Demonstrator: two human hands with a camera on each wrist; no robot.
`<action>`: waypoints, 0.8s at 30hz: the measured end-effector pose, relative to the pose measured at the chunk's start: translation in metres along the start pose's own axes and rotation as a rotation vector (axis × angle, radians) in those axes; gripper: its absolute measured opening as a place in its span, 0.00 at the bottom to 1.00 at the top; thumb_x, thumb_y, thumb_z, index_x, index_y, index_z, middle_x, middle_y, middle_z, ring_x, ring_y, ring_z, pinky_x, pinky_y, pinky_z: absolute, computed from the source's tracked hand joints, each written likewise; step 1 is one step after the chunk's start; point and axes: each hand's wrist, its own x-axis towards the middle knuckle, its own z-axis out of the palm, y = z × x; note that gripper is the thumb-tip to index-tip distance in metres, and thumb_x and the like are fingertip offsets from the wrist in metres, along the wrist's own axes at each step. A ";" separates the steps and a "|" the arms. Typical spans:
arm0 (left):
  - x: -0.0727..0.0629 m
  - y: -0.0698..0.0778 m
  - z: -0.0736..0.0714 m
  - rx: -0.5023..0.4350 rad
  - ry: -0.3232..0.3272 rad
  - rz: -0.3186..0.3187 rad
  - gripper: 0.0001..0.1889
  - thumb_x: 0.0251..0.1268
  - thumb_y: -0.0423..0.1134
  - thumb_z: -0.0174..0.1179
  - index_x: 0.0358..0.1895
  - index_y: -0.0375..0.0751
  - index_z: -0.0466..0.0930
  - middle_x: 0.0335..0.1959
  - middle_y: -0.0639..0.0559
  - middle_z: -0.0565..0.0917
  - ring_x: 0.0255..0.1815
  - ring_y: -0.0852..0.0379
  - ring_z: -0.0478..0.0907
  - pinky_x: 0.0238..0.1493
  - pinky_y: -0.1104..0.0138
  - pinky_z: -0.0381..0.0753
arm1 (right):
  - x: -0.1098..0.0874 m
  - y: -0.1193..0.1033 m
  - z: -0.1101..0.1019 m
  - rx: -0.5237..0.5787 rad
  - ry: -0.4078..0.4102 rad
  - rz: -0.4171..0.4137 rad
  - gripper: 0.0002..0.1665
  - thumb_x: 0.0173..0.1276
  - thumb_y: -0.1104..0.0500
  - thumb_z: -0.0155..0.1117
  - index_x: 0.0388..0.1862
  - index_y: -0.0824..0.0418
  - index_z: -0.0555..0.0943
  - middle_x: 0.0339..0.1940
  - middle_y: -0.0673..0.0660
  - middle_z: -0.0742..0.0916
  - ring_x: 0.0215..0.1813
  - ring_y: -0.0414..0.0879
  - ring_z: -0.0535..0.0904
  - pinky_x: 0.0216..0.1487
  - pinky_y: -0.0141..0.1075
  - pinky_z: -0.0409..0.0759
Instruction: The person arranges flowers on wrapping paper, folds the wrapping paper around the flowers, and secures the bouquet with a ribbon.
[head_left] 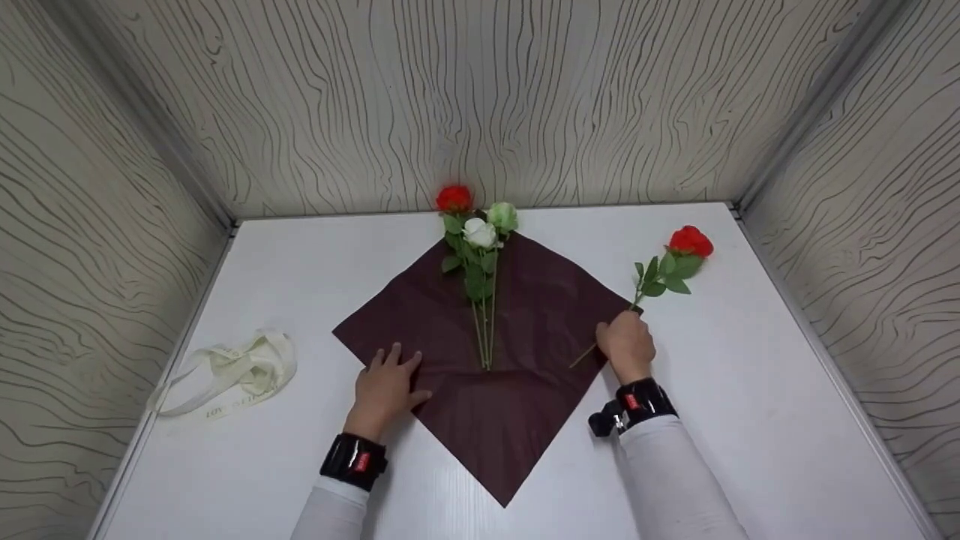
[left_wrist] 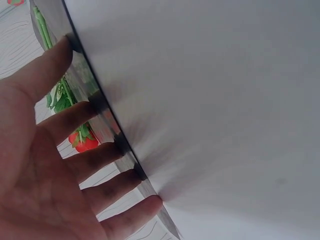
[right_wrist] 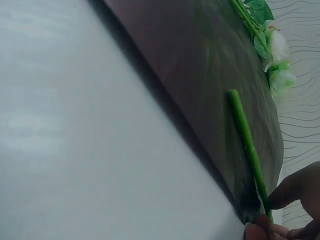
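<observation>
A dark maroon sheet of wrapping paper (head_left: 525,420) lies diamond-wise on the white table. On its upper half rest a red rose (head_left: 454,199), a white rose (head_left: 480,233) and a pale green rose (head_left: 502,216), their stems together and pointing toward me. My left hand (head_left: 384,390) has its fingers spread, fingertips on the paper's lower left edge (left_wrist: 107,107). With my right hand (head_left: 627,345) I pinch the stem (right_wrist: 247,140) of a second red rose (head_left: 691,241) at the paper's right corner. Its bloom points away to the right, and its cut end lies over the paper.
A loosely bundled cream ribbon (head_left: 251,367) with printed lettering lies on the left of the white table (head_left: 750,420). Wood-grain patterned panels (head_left: 480,105) stand along the back and both sides.
</observation>
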 end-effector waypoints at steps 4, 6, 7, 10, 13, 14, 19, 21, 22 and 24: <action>0.000 0.000 0.000 -0.002 -0.004 -0.005 0.35 0.45 0.61 0.61 0.60 0.51 0.70 0.61 0.37 0.64 0.60 0.36 0.59 0.47 0.45 0.68 | 0.000 0.007 -0.006 0.077 0.013 0.006 0.19 0.55 0.54 0.51 0.33 0.69 0.76 0.29 0.67 0.82 0.27 0.57 0.79 0.19 0.42 0.72; 0.000 0.000 -0.001 -0.006 -0.008 -0.007 0.35 0.45 0.61 0.61 0.60 0.51 0.69 0.61 0.37 0.64 0.61 0.36 0.59 0.47 0.45 0.68 | 0.001 0.010 -0.008 0.155 0.007 0.019 0.16 0.54 0.55 0.51 0.30 0.68 0.76 0.23 0.64 0.83 0.20 0.52 0.79 0.17 0.40 0.73; 0.000 0.000 -0.001 -0.008 -0.010 -0.007 0.35 0.45 0.61 0.61 0.60 0.51 0.69 0.62 0.37 0.64 0.61 0.36 0.59 0.47 0.45 0.67 | 0.001 0.012 -0.008 0.212 -0.005 0.031 0.15 0.54 0.56 0.51 0.29 0.68 0.75 0.21 0.62 0.82 0.18 0.50 0.79 0.17 0.39 0.75; 0.000 0.000 -0.001 -0.011 -0.017 -0.007 0.35 0.46 0.61 0.60 0.60 0.51 0.69 0.62 0.38 0.63 0.61 0.36 0.58 0.47 0.44 0.67 | 0.002 0.018 -0.011 0.450 -0.054 0.095 0.16 0.57 0.58 0.50 0.37 0.71 0.73 0.23 0.61 0.80 0.15 0.47 0.79 0.20 0.38 0.78; 0.000 0.000 -0.001 -0.012 -0.021 -0.008 0.35 0.46 0.61 0.60 0.60 0.51 0.69 0.62 0.38 0.63 0.61 0.36 0.58 0.47 0.44 0.67 | 0.002 0.024 -0.015 0.701 -0.124 0.170 0.23 0.60 0.60 0.51 0.51 0.73 0.67 0.28 0.63 0.78 0.18 0.47 0.80 0.24 0.38 0.79; 0.000 0.000 -0.001 -0.009 -0.023 -0.009 0.35 0.46 0.61 0.60 0.60 0.52 0.69 0.62 0.38 0.63 0.61 0.36 0.58 0.47 0.44 0.67 | 0.003 0.025 -0.016 0.765 -0.146 0.188 0.25 0.60 0.62 0.51 0.55 0.73 0.65 0.30 0.64 0.79 0.19 0.47 0.80 0.25 0.39 0.79; 0.000 0.000 -0.001 0.001 -0.024 -0.010 0.35 0.46 0.61 0.60 0.61 0.52 0.68 0.62 0.38 0.63 0.61 0.36 0.58 0.47 0.45 0.67 | -0.001 0.029 -0.019 0.913 -0.236 0.184 0.31 0.58 0.68 0.55 0.60 0.74 0.60 0.32 0.62 0.79 0.23 0.46 0.80 0.30 0.39 0.79; 0.000 0.000 0.000 0.001 -0.026 -0.010 0.35 0.46 0.61 0.60 0.61 0.52 0.68 0.62 0.38 0.63 0.61 0.36 0.58 0.47 0.45 0.67 | -0.004 0.030 -0.020 0.934 -0.244 0.168 0.31 0.58 0.69 0.57 0.60 0.75 0.61 0.31 0.60 0.79 0.24 0.46 0.80 0.30 0.39 0.79; 0.001 0.000 0.000 0.000 -0.028 -0.010 0.35 0.46 0.61 0.60 0.61 0.52 0.68 0.62 0.38 0.63 0.61 0.36 0.58 0.47 0.45 0.67 | -0.005 0.030 -0.020 0.943 -0.241 0.163 0.31 0.58 0.70 0.57 0.59 0.76 0.61 0.31 0.61 0.79 0.25 0.46 0.80 0.31 0.40 0.79; 0.001 0.000 0.000 -0.006 -0.032 -0.011 0.35 0.46 0.61 0.60 0.61 0.52 0.68 0.62 0.38 0.63 0.61 0.36 0.58 0.48 0.45 0.67 | -0.008 0.029 -0.020 0.935 -0.225 0.152 0.30 0.58 0.70 0.57 0.59 0.75 0.63 0.34 0.63 0.80 0.26 0.47 0.81 0.31 0.40 0.79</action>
